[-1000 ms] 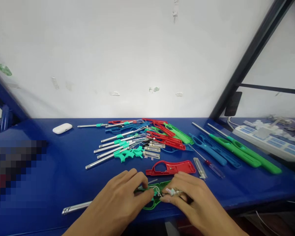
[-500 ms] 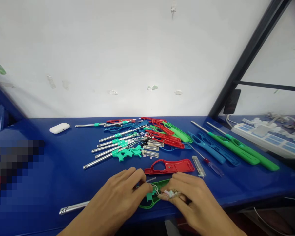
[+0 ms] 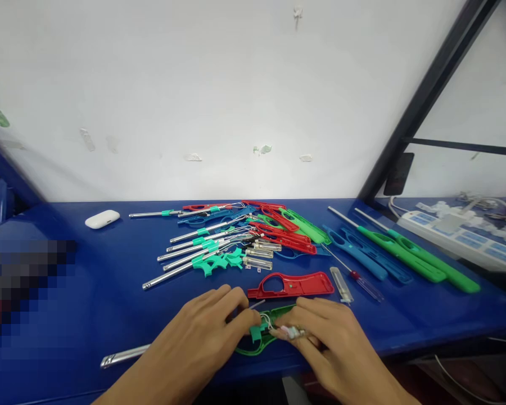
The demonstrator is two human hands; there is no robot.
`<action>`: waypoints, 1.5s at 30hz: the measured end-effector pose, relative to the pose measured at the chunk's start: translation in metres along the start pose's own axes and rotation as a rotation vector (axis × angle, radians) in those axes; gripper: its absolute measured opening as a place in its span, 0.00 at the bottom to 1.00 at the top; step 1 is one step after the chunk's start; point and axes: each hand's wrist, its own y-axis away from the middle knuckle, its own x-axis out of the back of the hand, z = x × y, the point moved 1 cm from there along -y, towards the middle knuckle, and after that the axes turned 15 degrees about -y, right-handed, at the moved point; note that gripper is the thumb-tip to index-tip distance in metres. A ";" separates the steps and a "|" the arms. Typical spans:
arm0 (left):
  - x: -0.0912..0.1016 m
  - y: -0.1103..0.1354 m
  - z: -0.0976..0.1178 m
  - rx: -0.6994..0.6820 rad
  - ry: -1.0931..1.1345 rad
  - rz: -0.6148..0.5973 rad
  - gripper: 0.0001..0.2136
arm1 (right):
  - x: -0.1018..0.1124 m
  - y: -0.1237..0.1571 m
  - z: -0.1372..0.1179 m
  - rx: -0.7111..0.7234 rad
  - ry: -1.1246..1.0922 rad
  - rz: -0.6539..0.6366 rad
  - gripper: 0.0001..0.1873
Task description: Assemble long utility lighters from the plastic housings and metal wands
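At the near edge of a blue workbench [image 3: 88,292], a person's left hand [image 3: 202,332] pinches a teal trigger [image 3: 256,333] lying in an open green handle shell [image 3: 253,350], the right hand [image 3: 329,337] closing its fingertips on a small clear part [image 3: 293,332], with bare tabletop to the left.

My left hand [image 3: 202,332] and right hand [image 3: 324,337] cover most of the green handle shell [image 3: 253,350]; only its looped lower edge and a strip between my fingers show. The small pale part [image 3: 293,332] under my right fingertips is too small to make out, and I cannot tell whether either hand pinches or only presses. The metal tube [image 3: 124,355] runs under my left wrist, so its right end is hidden. Both my forearms are cut off by the bottom edge. A pixelated patch [image 3: 25,292] blots out the bench at left. The power strip [image 3: 459,239] runs off the right edge.
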 end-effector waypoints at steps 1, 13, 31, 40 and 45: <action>0.000 0.000 0.000 0.003 0.008 -0.001 0.25 | 0.000 0.000 0.000 0.003 -0.009 0.007 0.09; 0.001 0.001 -0.001 -0.003 0.053 -0.001 0.24 | -0.003 0.003 0.009 -0.001 -0.065 0.051 0.06; 0.019 -0.011 0.009 -0.003 0.137 -0.013 0.22 | -0.007 0.000 0.002 -0.011 -0.071 0.159 0.08; 0.016 -0.014 0.012 0.005 0.181 0.036 0.15 | -0.007 -0.001 0.003 -0.071 -0.126 0.200 0.08; 0.014 -0.013 0.012 -0.006 0.145 0.031 0.16 | -0.001 -0.001 0.005 -0.034 -0.146 0.125 0.09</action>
